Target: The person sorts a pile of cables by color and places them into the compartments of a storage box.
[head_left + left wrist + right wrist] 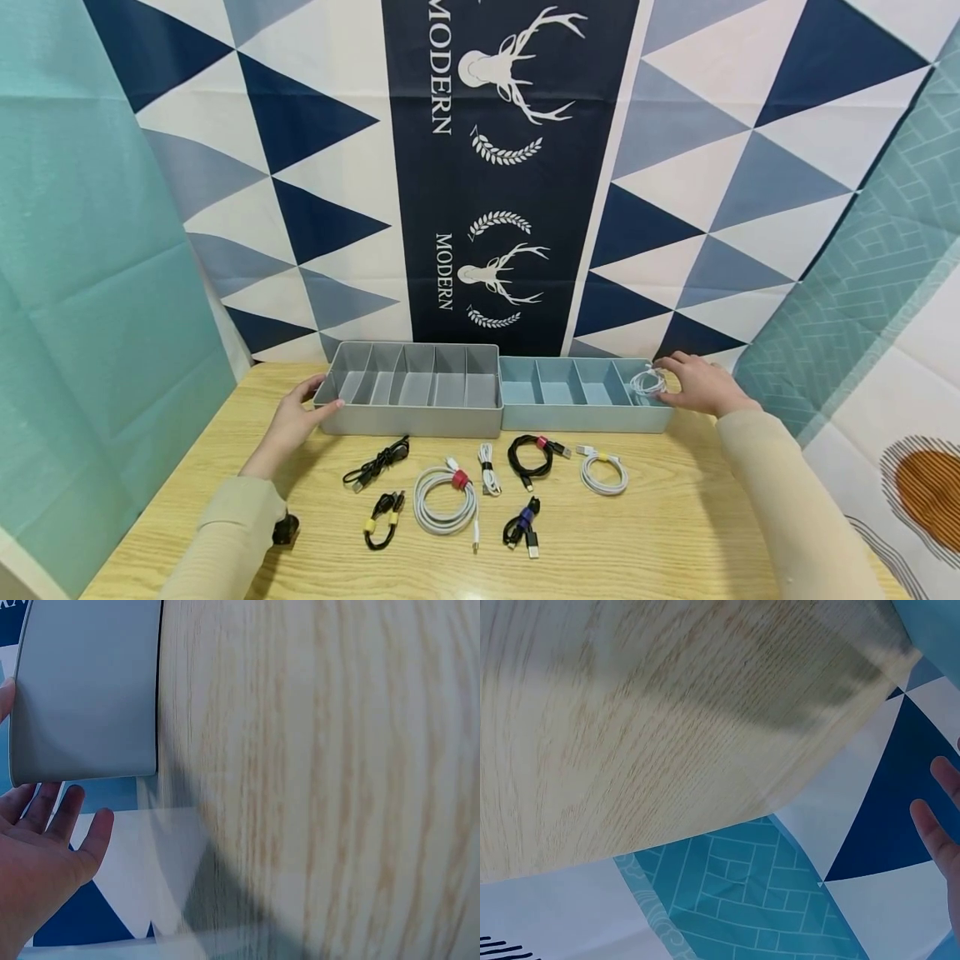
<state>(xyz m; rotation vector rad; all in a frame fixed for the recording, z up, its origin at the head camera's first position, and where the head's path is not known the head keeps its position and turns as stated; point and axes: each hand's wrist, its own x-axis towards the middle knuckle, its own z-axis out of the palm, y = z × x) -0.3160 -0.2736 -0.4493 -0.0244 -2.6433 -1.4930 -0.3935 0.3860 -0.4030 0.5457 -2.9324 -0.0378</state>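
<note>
A grey divided organizer box and a light-blue one stand end to end at the back of the table. At the grey box's left end is my left hand, thumb over the front rim. In the left wrist view its loosely spread fingers lie against the end wall. My right hand is at the blue box's right end, thumb and fingertips pinching a coiled white cable in the last compartment. Two of its fingers show at the right wrist view's edge.
Several coiled cables lie in front of the boxes: a large white one with a red strap, a black one with a red strap, a white one with a yellow tie. A patterned cloth hangs close behind the boxes.
</note>
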